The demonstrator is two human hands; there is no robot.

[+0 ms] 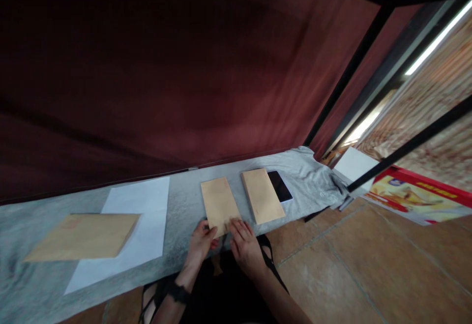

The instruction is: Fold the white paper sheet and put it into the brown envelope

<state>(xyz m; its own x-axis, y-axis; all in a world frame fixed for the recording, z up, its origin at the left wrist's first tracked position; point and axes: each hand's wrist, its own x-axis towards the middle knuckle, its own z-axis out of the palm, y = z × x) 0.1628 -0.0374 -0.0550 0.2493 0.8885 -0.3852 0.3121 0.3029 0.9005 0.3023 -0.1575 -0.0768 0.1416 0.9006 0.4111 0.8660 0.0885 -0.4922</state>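
Note:
A brown paper envelope lies at a slight slant on the grey cloth in front of me, its near end over the front edge. My left hand pinches the envelope's near left corner, thumb on top and fingers partly underneath. On the near right corner rest the fingertips of my right hand, laid flat and close together, with the thumb apart from the paper. Just to the right sits a thick stack of brown envelopes. A dark-screened phone is partly covered by that stack.
Another pile of brown envelopes lies at left, partly over a white paper sheet. Grey cloth covers the narrow bench. Behind hangs a dark red curtain. Black frame bars and a red-and-yellow printed box stand right.

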